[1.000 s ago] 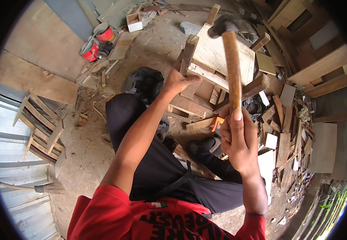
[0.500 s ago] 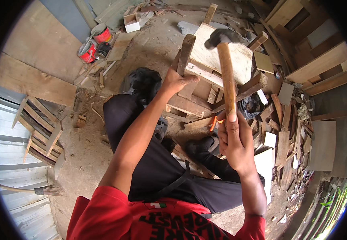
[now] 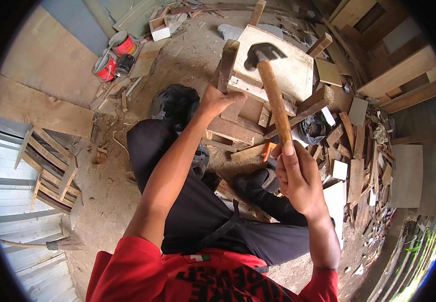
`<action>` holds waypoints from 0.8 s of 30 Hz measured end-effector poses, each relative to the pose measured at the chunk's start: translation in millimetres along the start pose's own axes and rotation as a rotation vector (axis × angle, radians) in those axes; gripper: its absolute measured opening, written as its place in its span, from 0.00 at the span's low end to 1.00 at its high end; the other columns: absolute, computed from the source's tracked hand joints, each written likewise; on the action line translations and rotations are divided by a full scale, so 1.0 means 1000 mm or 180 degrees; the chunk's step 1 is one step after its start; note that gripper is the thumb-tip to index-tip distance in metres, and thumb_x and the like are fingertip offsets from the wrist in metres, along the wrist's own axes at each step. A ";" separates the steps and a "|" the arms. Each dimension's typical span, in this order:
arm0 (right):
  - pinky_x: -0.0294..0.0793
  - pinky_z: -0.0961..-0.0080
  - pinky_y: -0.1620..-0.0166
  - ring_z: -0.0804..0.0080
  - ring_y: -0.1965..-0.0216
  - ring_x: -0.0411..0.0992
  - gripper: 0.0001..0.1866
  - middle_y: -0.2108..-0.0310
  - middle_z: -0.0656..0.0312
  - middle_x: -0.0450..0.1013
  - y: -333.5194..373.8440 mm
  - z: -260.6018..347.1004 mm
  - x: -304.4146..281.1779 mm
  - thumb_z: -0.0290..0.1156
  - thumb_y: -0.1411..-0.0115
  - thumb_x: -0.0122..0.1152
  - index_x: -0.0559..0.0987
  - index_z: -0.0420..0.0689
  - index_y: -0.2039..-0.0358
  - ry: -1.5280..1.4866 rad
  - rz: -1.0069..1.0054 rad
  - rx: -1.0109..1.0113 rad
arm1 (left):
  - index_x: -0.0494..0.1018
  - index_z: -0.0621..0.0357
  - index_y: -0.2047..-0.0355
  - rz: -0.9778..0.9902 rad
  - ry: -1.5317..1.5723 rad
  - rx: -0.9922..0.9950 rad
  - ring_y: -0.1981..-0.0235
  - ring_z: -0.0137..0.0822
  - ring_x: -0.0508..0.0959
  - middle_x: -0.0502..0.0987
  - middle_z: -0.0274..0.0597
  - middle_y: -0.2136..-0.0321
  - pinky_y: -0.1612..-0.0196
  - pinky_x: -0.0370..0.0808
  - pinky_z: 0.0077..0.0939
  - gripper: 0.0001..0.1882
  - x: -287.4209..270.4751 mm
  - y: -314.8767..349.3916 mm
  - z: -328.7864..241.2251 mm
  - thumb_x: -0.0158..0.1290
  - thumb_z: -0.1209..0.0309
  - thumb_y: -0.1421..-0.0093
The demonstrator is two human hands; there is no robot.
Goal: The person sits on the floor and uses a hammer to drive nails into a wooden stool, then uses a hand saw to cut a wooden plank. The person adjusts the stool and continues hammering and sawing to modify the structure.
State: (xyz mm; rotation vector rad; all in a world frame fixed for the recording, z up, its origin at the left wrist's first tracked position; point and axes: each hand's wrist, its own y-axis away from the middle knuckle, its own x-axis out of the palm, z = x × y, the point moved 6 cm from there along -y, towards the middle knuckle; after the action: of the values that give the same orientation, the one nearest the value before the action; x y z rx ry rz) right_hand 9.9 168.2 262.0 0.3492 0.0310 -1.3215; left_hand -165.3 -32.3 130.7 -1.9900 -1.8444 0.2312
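Observation:
My right hand (image 3: 299,177) is closed around the wooden handle of a hammer (image 3: 277,100), its thumb laid along the grip. The dark hammer head is raised, and in the picture it overlaps a pale wooden panel (image 3: 298,68). This panel belongs to an upturned wooden frame with several legs, like a stool or small table. My left hand (image 3: 215,104) wraps round the base of its near left leg (image 3: 228,61), the thumb lying along the side rail. Beside my right hand an orange-handled tool (image 3: 269,151) is partly hidden.
Scrap wood (image 3: 355,189) is heaped to the right. Paint cans (image 3: 105,68) stand at the far left, near a small wooden box (image 3: 159,31). A slatted wooden piece (image 3: 52,168) and a broom (image 3: 67,244) lie left. Black plastic bags (image 3: 175,103) sit beside my knee.
The hammer head has swung left and slightly down, and its handle leans more to the left. My left hand keeps its grip on the leg. The whole view has shifted a little.

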 end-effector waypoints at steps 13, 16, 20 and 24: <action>0.68 0.72 0.74 0.75 0.81 0.68 0.13 0.82 0.54 0.71 -0.003 -0.016 -0.021 0.35 0.33 0.61 0.77 0.36 0.62 0.1283 -0.0621 -0.0682 | 0.74 0.65 0.51 0.0030 -0.0032 -0.0448 0.55 0.26 0.73 0.78 0.37 0.58 0.51 0.68 0.25 0.29 -0.009 0.000 -0.007 0.56 0.48 0.36; 0.68 0.71 0.73 0.70 0.80 0.72 0.09 0.82 0.52 0.72 0.002 -0.022 -0.022 0.30 0.35 0.61 0.77 0.36 0.62 0.1268 -0.0632 -0.0704 | 0.73 0.66 0.50 0.0016 -0.0138 -0.0535 0.54 0.27 0.73 0.77 0.37 0.56 0.50 0.68 0.25 0.29 -0.006 -0.001 -0.013 0.56 0.50 0.37; 0.69 0.71 0.73 0.64 0.80 0.74 0.08 0.81 0.51 0.72 0.004 -0.014 -0.025 0.29 0.35 0.61 0.77 0.36 0.62 0.1141 -0.0641 -0.0542 | 0.72 0.67 0.48 -0.0105 -0.0033 -0.0461 0.54 0.29 0.74 0.78 0.41 0.56 0.49 0.68 0.27 0.29 -0.004 0.001 -0.017 0.58 0.53 0.38; 0.73 0.66 0.69 0.49 0.71 0.79 0.12 0.75 0.46 0.76 -0.001 -0.007 -0.029 0.27 0.35 0.60 0.74 0.36 0.53 0.1340 -0.0660 -0.0711 | 0.73 0.68 0.49 -0.0034 0.0106 -0.0456 0.56 0.30 0.74 0.78 0.41 0.57 0.51 0.69 0.28 0.28 -0.011 0.000 -0.007 0.59 0.55 0.39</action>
State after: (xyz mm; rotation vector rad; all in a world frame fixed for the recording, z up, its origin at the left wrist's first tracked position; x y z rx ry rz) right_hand 2.5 197.1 261.7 0.4361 0.5770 -1.4121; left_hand -163.2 -44.5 135.5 -2.0647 -1.8980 0.0638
